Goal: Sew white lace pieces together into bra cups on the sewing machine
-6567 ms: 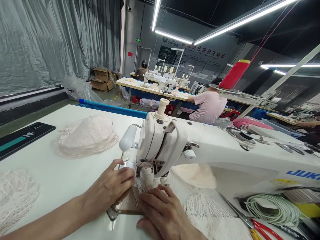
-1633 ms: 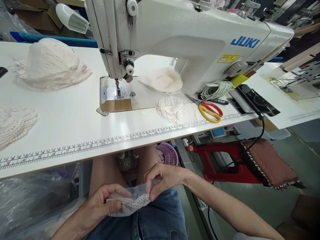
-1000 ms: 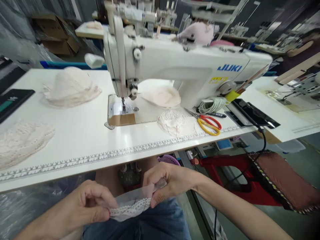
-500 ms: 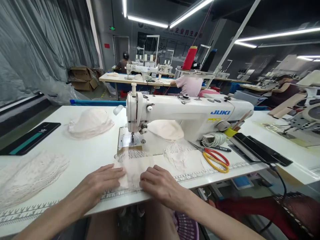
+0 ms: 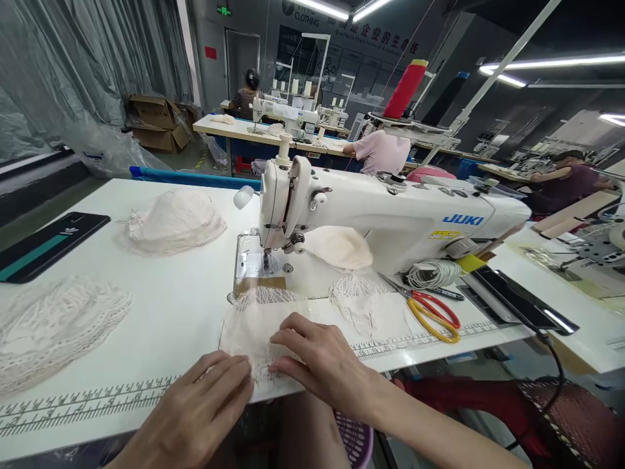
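A pale, sheer piece of lace-edged fabric [image 5: 249,322] lies flat at the front of the sewing table, its lace end just in front of the needle area. My left hand [image 5: 209,397] rests on its near left corner, fingers extended side by side, thumb hidden. My right hand [image 5: 322,361] lies over its right side, thumb apart from the bent fingers. Both hands look open and touch the fabric. Behind them stands the white sewing machine [image 5: 381,208]. A second lace-edged piece [image 5: 359,296] lies right of the fabric, beside scissors [image 5: 432,316] with red and yellow handles.
Stacks of pale lace cups [image 5: 173,221] and lace pieces [image 5: 58,326] lie on the left, near a black-and-teal case [image 5: 53,241]. A pale cup [image 5: 339,247] sits under the machine arm. Coiled cord [image 5: 430,275] and a phone [image 5: 522,299] are at right. A printed ruler [image 5: 92,404] runs along the front edge.
The view has shifted and tilted. My left hand has slid toward the table edge, onto the fabric's near corner. My right hand's thumb and fingers have spread apart, and the fabric lies flatter.
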Demonstrator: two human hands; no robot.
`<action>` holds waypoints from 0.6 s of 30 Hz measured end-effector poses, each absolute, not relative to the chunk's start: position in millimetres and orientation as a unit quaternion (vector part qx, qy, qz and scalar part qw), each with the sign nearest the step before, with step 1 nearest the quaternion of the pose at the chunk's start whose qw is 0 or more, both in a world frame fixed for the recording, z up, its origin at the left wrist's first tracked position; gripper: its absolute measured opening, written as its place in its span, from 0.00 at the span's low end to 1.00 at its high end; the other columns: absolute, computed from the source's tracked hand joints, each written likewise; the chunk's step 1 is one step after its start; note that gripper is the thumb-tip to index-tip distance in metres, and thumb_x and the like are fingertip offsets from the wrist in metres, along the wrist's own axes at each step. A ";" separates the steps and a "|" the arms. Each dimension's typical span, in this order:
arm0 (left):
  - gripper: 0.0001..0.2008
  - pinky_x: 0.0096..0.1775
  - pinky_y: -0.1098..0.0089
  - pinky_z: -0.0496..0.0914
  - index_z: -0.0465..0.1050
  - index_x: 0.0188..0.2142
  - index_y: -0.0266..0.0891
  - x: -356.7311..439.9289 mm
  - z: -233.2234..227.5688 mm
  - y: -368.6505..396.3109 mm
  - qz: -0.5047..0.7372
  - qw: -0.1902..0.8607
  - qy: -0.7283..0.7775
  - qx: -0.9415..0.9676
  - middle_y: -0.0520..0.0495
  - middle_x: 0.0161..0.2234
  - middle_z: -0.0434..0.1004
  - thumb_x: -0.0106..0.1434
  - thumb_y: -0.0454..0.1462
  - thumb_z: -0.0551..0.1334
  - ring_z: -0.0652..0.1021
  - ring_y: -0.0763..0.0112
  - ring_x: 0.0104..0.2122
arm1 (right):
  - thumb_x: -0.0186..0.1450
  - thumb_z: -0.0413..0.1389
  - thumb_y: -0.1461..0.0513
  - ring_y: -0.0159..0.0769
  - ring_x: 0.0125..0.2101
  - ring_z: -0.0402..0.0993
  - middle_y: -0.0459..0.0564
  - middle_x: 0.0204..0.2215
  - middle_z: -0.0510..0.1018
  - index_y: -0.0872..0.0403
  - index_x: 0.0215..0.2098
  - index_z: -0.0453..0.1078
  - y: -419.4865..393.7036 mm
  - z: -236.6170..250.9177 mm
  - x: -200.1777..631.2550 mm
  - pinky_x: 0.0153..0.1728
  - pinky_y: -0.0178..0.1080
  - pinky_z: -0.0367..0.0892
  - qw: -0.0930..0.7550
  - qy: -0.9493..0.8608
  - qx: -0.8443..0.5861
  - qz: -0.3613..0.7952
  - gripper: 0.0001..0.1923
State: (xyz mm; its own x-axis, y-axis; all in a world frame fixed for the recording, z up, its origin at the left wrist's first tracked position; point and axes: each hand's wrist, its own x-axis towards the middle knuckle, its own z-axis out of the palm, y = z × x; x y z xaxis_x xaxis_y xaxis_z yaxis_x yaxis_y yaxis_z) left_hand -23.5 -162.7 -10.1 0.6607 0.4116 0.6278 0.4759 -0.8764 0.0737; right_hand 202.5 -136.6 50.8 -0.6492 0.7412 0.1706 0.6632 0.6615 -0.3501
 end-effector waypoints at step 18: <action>0.11 0.42 0.63 0.65 0.73 0.44 0.31 -9.6 2.8 -154.0 -0.320 0.065 -0.277 -0.904 0.43 0.40 0.79 0.67 0.29 0.53 0.75 0.66 0.37 | 0.64 0.46 0.72 0.26 0.25 0.64 0.43 0.26 0.69 0.55 0.31 0.60 -108.6 37.5 191.3 0.27 0.27 0.60 0.191 -0.884 -0.281 0.320 0.08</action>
State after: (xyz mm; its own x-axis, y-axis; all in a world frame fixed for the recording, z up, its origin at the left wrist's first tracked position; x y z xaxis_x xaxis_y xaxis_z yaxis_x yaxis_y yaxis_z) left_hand -9.6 -154.0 2.8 0.6420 0.4591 0.6140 0.5422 -0.8381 0.0597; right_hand 191.3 -108.6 37.5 -0.7690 0.6192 0.1591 0.3741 0.6376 -0.6734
